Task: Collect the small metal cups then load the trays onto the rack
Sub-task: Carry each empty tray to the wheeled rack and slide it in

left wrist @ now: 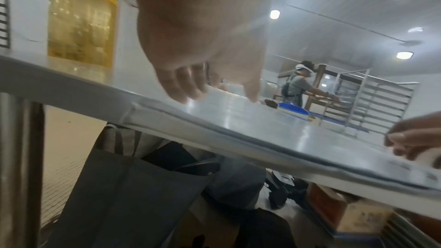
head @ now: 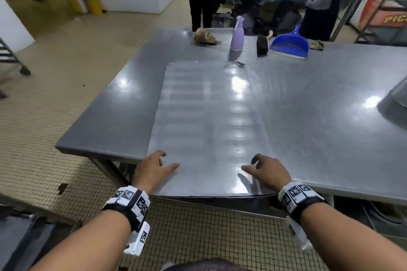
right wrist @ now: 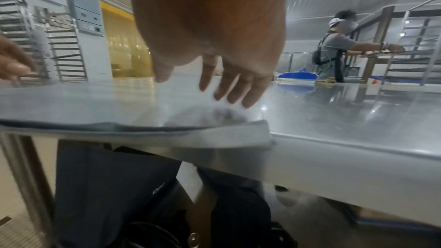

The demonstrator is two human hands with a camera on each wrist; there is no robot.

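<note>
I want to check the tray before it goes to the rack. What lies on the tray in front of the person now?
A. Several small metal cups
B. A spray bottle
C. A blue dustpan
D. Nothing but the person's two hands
D: the tray surface is bare, with only the left hand and right hand at its near end; dustpan and bottle stand beyond it on the table.

light: bright, even, from ceiling lamps (left wrist: 275, 14) | glare: white spots on tray (head: 207, 121) beyond both hands | shadow: soft, under right hand (head: 269, 170) | blur: both wrist views smeared, palms out of focus | edges: wide-angle bending
</note>
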